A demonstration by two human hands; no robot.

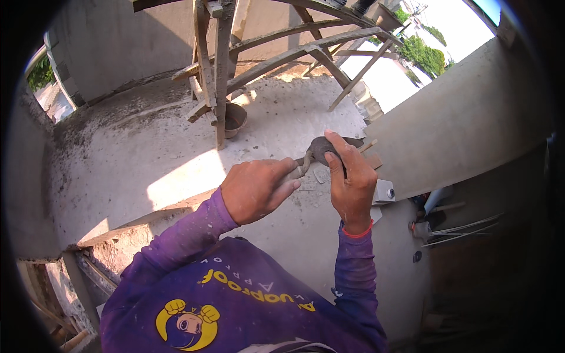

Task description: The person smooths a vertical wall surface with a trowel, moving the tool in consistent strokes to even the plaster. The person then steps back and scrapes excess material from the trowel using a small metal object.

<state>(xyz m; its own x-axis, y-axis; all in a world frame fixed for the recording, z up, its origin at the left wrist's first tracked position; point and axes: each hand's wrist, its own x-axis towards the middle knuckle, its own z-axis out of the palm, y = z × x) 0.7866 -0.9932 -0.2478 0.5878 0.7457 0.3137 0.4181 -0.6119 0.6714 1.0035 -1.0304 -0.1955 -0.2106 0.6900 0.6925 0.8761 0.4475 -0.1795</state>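
My left hand (262, 188) is closed around the handle of a trowel (306, 160), whose bent metal neck shows ahead of the fingers. To its right, my right hand (351, 182) curls thumb and fingers over a rounded dark grey mass (321, 148) at the trowel's blade end. That mass could be mortar or the mortar-coated blade; the fingers partly hide it. A dark pointed tip sticks out beyond the right fingers. Both hands are held up in front of my body, above the pale concrete.
Wooden formwork with curved ribs and posts (221, 76) stands ahead. A bucket (235, 119) sits behind one post. A curved concrete wall (465, 129) rises at right. Near my right wrist are a white box (384, 192) and several tools and rods. A concrete step edge (138, 220) runs at left.
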